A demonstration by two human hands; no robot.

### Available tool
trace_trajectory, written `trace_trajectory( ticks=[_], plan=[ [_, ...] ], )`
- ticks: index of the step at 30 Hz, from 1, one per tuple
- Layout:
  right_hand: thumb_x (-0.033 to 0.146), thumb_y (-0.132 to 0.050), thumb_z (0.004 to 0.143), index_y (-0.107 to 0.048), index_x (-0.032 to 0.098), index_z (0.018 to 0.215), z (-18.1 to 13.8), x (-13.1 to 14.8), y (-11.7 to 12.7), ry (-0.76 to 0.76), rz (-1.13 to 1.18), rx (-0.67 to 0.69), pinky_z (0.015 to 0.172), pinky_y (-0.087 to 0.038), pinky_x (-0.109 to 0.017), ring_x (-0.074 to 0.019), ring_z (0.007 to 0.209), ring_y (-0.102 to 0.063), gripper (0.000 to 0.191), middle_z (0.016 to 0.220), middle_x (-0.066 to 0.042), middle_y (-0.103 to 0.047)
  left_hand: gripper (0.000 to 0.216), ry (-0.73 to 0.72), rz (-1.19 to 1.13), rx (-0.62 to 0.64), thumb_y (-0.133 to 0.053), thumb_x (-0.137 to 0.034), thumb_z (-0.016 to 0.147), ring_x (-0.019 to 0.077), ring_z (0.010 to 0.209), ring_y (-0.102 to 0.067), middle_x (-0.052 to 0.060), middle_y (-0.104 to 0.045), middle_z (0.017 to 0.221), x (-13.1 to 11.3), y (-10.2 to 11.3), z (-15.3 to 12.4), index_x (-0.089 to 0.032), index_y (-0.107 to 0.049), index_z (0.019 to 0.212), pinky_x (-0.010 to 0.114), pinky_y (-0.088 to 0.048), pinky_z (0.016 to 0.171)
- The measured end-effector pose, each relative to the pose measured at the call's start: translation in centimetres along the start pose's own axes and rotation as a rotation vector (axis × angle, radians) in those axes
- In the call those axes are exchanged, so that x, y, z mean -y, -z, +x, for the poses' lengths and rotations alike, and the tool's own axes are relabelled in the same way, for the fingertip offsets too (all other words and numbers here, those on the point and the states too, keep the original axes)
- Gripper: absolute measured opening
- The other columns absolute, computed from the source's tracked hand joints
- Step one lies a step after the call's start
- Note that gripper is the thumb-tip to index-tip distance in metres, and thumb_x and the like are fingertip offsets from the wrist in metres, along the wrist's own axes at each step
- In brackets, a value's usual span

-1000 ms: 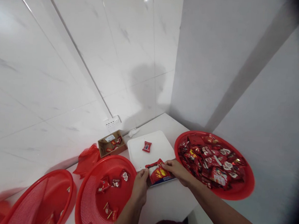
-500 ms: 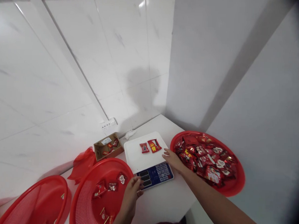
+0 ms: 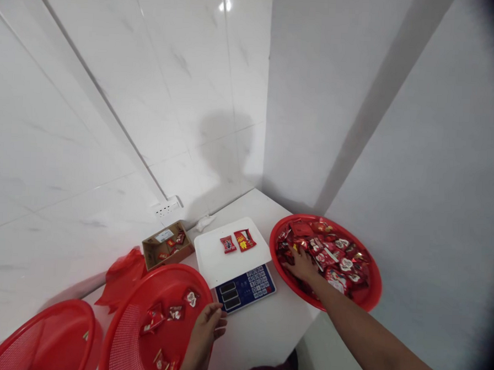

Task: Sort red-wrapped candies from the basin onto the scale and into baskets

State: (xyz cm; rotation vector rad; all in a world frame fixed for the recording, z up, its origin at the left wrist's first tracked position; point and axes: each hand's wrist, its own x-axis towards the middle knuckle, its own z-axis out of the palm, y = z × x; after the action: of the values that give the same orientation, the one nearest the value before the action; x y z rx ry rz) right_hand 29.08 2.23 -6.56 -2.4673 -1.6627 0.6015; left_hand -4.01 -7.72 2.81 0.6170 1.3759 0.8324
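Note:
My right hand (image 3: 303, 265) reaches into the red basin (image 3: 379, 286) on the right, fingers spread over the wrapped candies (image 3: 330, 255) there; it has no clear grip on any of them. My left hand (image 3: 208, 329) hovers by the front left corner of the digital scale (image 3: 245, 289), loosely curled with fingers a little apart and nothing visible in it. On the scale's white plate (image 3: 213, 266) lie a small red-and-pink packet (image 3: 228, 244) and a larger red-and-yellow packet (image 3: 244, 239), side by side.
Left of the scale stands a red mesh-sided basket (image 3: 171, 275) with several candies. Another red basket (image 3: 92, 331) is at the far left. A small cardboard box (image 3: 148, 251) holds candies beside a red plastic bag (image 3: 122, 278). A wall socket (image 3: 167, 207) sits behind.
My right hand has left the scale plate's edge and moved right into the basin of candies. My left hand stays near the scale's corner. The view has shifted slightly.

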Motion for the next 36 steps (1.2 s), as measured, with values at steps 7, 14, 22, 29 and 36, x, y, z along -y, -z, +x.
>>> trace_trajectory(
  ticks=[7, 14, 22, 29, 36],
  plan=[
    [0.030, -0.045, 0.080, -0.043, 0.021, 0.128, 0.2, 2.4, 1.1, 0.170, -0.104, -0.113, 0.098, -0.023, -0.055, -0.0312, 0.128, -0.024, 0.048, 0.141, -0.011, -0.032, 0.038, 0.023, 0.017, 0.005, -0.071, -0.043, 0.056, 0.0135, 0.066, -0.056, 0.003, -0.062, 0.076, -0.1, -0.1, 0.0, -0.018, -0.060, 0.082, 0.028, -0.041, 0.066],
    [0.010, -0.039, 0.079, -0.058, 0.016, 0.110, 1.1, 3.5, 1.6, 0.240, -0.047, -0.062, 0.095, -0.023, -0.054, -0.0310, 0.115, -0.042, 0.037, 0.121, -0.015, -0.054, 0.037, 0.033, 0.050, 0.016, -0.070, -0.043, 0.058, 0.0128, 0.067, -0.055, 0.003, -0.062, 0.076, 0.0, -0.1, -0.1, -0.018, -0.059, 0.083, 0.027, -0.041, 0.066],
    [0.027, -0.040, 0.084, -0.058, 0.016, 0.108, 1.2, 1.6, 2.6, 0.178, 0.117, -0.119, 0.086, -0.040, -0.032, -0.0218, 0.101, -0.056, 0.032, 0.112, -0.013, -0.061, 0.036, 0.024, 0.042, 0.003, -0.069, -0.043, 0.057, 0.0126, 0.064, -0.055, 0.002, -0.061, 0.074, 0.1, 0.0, 0.0, -0.018, -0.060, 0.081, 0.027, -0.041, 0.064],
    [0.040, -0.051, 0.075, -0.061, 0.017, 0.089, -0.8, 2.3, 5.5, -0.034, 0.838, -0.152, 0.078, -0.046, -0.038, -0.0259, 0.085, -0.062, 0.029, 0.089, -0.010, -0.068, 0.034, 0.023, 0.055, 0.059, -0.066, -0.042, 0.063, 0.0136, 0.068, -0.056, 0.004, -0.062, 0.078, -0.2, -0.9, 0.0, -0.018, -0.059, 0.086, 0.028, -0.042, 0.066],
    [0.042, -0.065, 0.068, -0.058, 0.019, 0.089, -8.3, 10.9, 5.8, 0.102, 1.481, 0.450, 0.072, -0.050, -0.034, -0.0194, 0.078, -0.064, 0.032, 0.088, -0.006, -0.069, 0.056, 0.006, -0.050, 0.204, -0.068, -0.046, 0.063, 0.0195, 0.087, -0.058, 0.010, -0.056, 0.107, -2.7, -5.2, -0.6, -0.022, -0.050, 0.111, 0.036, -0.046, 0.077]
  ],
)
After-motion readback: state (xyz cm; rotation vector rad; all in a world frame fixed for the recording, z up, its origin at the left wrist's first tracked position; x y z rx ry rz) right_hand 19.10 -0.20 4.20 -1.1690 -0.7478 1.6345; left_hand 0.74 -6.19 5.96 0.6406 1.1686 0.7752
